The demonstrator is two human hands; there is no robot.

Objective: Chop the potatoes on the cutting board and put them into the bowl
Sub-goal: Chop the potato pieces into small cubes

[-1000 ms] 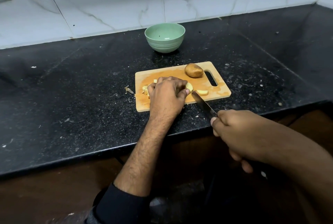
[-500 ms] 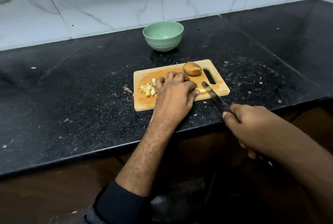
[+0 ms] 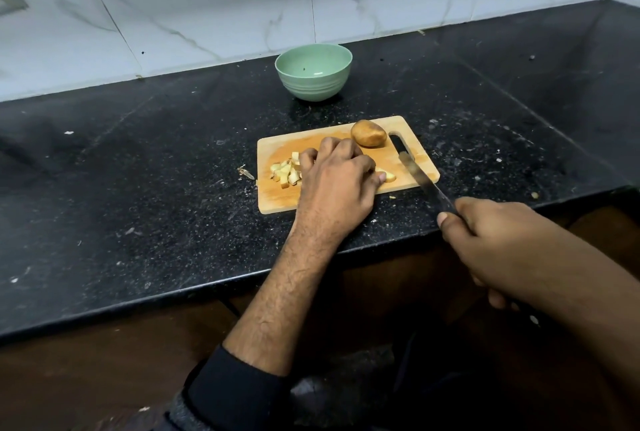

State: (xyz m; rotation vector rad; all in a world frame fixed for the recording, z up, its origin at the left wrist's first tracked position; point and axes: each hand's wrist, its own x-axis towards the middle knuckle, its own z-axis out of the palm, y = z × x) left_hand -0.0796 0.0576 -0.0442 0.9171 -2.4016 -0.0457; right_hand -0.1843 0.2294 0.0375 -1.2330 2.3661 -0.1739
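Wooden rectangular cutting board (image 3: 277, 200) holds pale potato cubes (image 3: 285, 172) at 9 o'clock, whole brown potato (image 3: 368, 133) at 1. My left hand (image 3: 337, 184) curls over a piece; right hand (image 3: 498, 243) grips steel knife (image 3: 424, 182). Cubes look light, wet, slippery; I'd scoop underneath toward green ceramic bowl (image 3: 313, 84) at 12.

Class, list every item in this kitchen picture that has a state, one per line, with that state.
bowl: upright, no potato inside
whole potato: uncut, on cutting board
potato pieces: chopped, piled on board
knife: blade over board's right end
left hand: curled over potato pieces
right hand: grips knife handle
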